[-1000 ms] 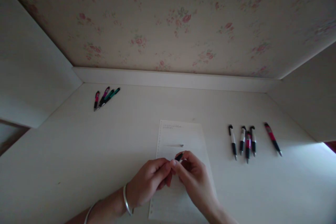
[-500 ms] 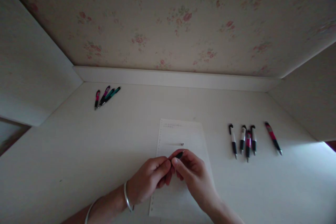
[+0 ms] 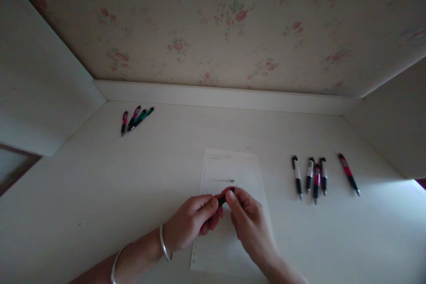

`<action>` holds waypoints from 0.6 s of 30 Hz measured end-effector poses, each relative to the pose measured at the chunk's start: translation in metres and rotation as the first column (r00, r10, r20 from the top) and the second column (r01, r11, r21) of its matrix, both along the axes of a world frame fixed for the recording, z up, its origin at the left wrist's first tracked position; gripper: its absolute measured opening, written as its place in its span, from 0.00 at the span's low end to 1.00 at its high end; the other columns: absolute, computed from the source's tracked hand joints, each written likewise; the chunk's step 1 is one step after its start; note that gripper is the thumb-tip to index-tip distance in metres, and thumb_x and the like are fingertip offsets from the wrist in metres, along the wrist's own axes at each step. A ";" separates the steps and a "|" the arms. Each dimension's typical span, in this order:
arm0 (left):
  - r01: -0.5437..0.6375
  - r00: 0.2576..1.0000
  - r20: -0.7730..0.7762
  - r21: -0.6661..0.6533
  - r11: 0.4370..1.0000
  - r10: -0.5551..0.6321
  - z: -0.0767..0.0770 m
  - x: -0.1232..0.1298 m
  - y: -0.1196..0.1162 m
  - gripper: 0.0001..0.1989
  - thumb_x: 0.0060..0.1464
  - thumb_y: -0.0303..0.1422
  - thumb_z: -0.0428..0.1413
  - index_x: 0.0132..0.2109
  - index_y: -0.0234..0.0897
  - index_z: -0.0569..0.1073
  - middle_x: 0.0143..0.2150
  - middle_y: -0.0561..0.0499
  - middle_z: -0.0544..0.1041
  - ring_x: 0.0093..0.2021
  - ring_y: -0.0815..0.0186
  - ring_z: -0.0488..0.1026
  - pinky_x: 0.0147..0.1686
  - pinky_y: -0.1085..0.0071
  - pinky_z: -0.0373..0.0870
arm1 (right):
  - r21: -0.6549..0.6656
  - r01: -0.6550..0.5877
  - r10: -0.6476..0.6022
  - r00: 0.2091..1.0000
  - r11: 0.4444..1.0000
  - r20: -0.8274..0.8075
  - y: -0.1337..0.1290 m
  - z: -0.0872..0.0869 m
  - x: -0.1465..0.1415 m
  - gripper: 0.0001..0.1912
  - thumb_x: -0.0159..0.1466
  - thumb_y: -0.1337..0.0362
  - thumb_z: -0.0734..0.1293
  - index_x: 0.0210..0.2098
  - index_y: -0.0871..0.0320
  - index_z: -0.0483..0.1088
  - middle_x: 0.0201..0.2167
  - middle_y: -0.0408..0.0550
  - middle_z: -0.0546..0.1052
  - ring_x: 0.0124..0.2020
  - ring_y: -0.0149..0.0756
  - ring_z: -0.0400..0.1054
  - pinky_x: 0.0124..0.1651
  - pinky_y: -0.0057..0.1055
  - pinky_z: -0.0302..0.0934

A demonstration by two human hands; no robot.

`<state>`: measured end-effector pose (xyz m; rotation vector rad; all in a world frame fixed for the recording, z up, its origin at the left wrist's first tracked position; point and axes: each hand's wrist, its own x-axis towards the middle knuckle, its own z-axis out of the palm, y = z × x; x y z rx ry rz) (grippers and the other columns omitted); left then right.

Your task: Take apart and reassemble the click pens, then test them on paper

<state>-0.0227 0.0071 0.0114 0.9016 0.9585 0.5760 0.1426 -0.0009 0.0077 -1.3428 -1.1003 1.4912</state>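
Observation:
Both hands meet over a sheet of lined paper (image 3: 229, 248) with holes down its left edge. Between them is a dark pen (image 3: 222, 200), mostly covered by fingers. My left hand (image 3: 195, 219), with bangles on its arm, is closed around the pen's lower end. My right hand (image 3: 249, 217) pinches its upper end, where a small tip shows past the fingers. Just beyond, a thin pale rod with a dark end, like a pen refill (image 3: 232, 181), lies on the paper. Faint handwriting runs along the top of the sheet.
To the right lie several pens: white-and-black ones (image 3: 297, 177), a pink one (image 3: 316, 184) among them, and a pink-and-black pen (image 3: 349, 174) farther right. Pink, purple and green pens (image 3: 140, 118) cluster at the back left. A ledge (image 3: 226, 95) and side panels border the white desk (image 3: 116, 186).
My right fingers have shifted to the pen's upper end, and more of its black barrel shows between the hands. The view has shifted slightly.

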 end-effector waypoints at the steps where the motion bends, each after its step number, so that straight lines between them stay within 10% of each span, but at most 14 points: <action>1: -0.003 1.000 0.009 -0.015 1.000 0.003 0.000 0.000 0.001 0.28 0.57 0.58 0.54 0.32 0.34 0.69 0.23 0.56 0.64 0.20 0.73 0.54 0.20 0.72 0.47 | -0.002 0.005 -0.005 1.000 1.000 -0.001 0.000 0.001 -0.001 0.22 0.66 0.44 0.66 0.32 0.57 0.74 0.18 0.39 0.65 0.18 0.27 0.53 0.18 0.24 0.44; 12: -0.024 0.994 0.103 -0.166 0.986 0.042 0.004 -0.003 0.002 0.24 0.52 0.54 0.59 0.30 0.35 0.69 0.19 0.60 0.60 0.18 0.75 0.50 0.19 0.72 0.41 | -0.072 0.078 -0.088 0.984 0.994 -0.157 0.008 0.006 0.005 0.22 0.66 0.44 0.66 0.40 0.58 0.74 0.11 0.31 0.57 0.12 0.23 0.43 0.15 0.24 0.34; 18: -0.048 0.986 0.153 -0.163 0.985 0.074 -0.001 -0.004 0.001 0.22 0.53 0.50 0.60 0.30 0.34 0.70 0.18 0.58 0.63 0.17 0.75 0.50 0.19 0.73 0.43 | -0.029 0.278 -0.279 0.946 0.960 -0.168 0.025 0.007 0.023 0.18 0.65 0.47 0.68 0.40 0.57 0.73 0.40 0.51 0.81 0.12 0.19 0.48 0.14 0.26 0.39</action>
